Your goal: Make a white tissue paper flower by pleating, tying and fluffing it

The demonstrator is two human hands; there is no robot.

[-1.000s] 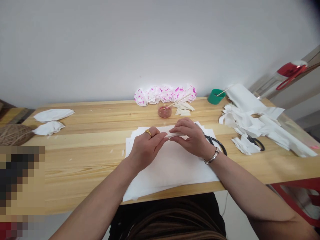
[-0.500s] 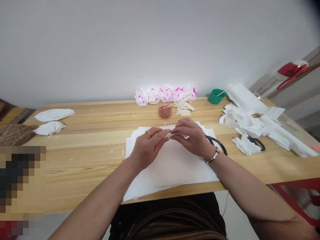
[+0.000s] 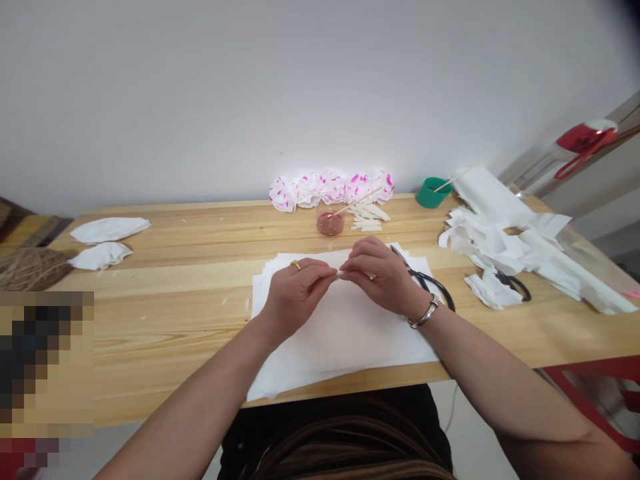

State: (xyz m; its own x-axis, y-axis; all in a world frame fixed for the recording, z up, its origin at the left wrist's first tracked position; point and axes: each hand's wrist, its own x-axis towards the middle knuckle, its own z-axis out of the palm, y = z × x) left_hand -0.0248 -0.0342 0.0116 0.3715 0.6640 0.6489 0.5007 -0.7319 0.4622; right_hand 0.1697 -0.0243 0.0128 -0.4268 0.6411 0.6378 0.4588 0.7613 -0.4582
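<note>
**Paper strip** (image 3: 342,273): white, narrow, folded. It was held just above the stack of sheets (image 3: 345,347) at the middle of the table (image 3: 165,320). Its long axis ran left to right, and only a short length showed between the fingertips.

**Left hand** (image 3: 295,293): fingers drawn in narrow, thumb and forefinger pinching the strip's left end. It wore a ring.

**Right hand** (image 3: 383,277): fingers curled over and gripping the strip's right part, which lay mostly hidden beneath them. A bracelet sat at the wrist.

**Relation:** both hands were equally near, their fingertips almost meeting along the strip.

**Surroundings:**
- Scissors (image 3: 431,288) lay just right of the right hand.
- A pink-filled cup (image 3: 330,223) and cut strips (image 3: 369,217) stood on the far side.
- Spotted paper flowers (image 3: 330,188) sat against the wall.
- Paper scraps (image 3: 495,240) lay at the right.
- A twine ball (image 3: 30,267) lay at the far left.
</note>
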